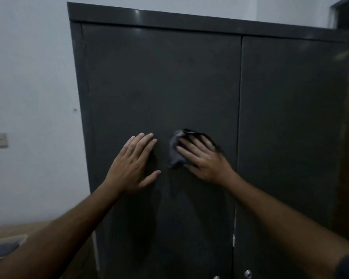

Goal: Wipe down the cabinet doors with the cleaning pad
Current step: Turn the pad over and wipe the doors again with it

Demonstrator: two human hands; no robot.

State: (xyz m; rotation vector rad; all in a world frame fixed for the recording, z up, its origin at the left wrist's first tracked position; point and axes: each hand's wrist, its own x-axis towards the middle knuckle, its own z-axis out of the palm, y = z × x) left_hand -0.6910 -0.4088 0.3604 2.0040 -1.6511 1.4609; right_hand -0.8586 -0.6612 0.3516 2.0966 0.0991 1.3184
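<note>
Running roughly upright on the left cabinet door [159,87], the cleaning pad [176,152] is a crumpled grey cloth (dark at its upper edge), pinned flat under the right hand [204,158] with fingers spread; the left hand [133,164] rests open-palmed just beside it, holding nothing

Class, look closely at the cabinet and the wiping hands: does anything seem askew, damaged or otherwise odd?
One thing: low on the seam between the left door and right door, a pale gap shows, so the doors may not meet flush there. The cleaning pad is bunched under the right hand rather than flat.
</note>
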